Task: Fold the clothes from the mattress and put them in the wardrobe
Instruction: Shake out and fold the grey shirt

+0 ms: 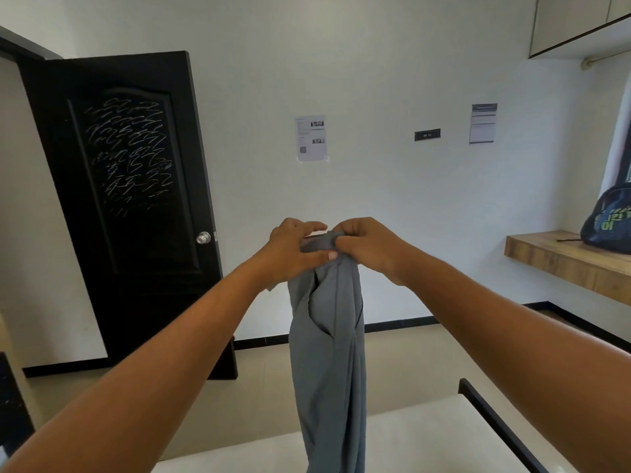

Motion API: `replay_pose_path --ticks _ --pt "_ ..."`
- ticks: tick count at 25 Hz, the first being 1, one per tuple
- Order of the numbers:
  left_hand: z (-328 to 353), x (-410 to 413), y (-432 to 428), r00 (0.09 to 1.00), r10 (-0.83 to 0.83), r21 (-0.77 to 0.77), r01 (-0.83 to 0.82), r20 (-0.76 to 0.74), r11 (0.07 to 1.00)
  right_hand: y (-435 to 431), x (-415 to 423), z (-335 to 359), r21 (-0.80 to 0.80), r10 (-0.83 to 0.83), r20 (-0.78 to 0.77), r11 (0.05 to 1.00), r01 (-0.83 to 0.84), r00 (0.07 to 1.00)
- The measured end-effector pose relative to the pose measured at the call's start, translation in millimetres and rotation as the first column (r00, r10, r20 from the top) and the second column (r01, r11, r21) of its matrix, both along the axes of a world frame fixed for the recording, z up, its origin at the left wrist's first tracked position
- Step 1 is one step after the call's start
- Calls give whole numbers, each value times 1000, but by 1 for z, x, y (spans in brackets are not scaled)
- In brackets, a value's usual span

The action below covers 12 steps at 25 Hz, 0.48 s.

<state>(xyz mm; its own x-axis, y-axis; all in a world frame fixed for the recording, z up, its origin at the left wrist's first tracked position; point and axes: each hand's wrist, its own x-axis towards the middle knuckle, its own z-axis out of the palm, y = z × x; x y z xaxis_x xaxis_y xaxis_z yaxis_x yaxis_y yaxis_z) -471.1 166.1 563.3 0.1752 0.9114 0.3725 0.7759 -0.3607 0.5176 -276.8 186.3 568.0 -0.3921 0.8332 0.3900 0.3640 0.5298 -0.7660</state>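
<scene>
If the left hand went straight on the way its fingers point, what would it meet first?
Most likely the right hand, gripping the top of the grey trousers beside the left hand; depth is unclear.

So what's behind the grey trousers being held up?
Behind the grey trousers: white wall, black skirting, pale floor, the mattress lower down. The strip they cover cannot be seen.

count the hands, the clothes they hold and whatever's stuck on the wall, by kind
hands: 2, left hand and right hand
grey garment, gripped at its top edge by both hands: 1
paper sheets: 2
black label: 1
total: 6
</scene>
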Motion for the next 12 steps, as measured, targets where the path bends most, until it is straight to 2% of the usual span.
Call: replay_pose_path --ticks 3,6,9,12 --pt "-10 -3 -6 999 -33 -8 33 -20 999 -1 -1 5 -9 84 -55 996 -85 995" --pt "-11 -7 -9 999 8 59 -6 -35 998 2 0 3 -9 112 -130 993 -114 985" --pt "-7 -11 -8 999 29 34 -27 -42 999 8 1 -2 -2 50 -167 999 -51 985" --pt "-1 -12 -10 988 7 29 -2 -153 1000 11 2 -9 48 -31 -97 998 36 995"
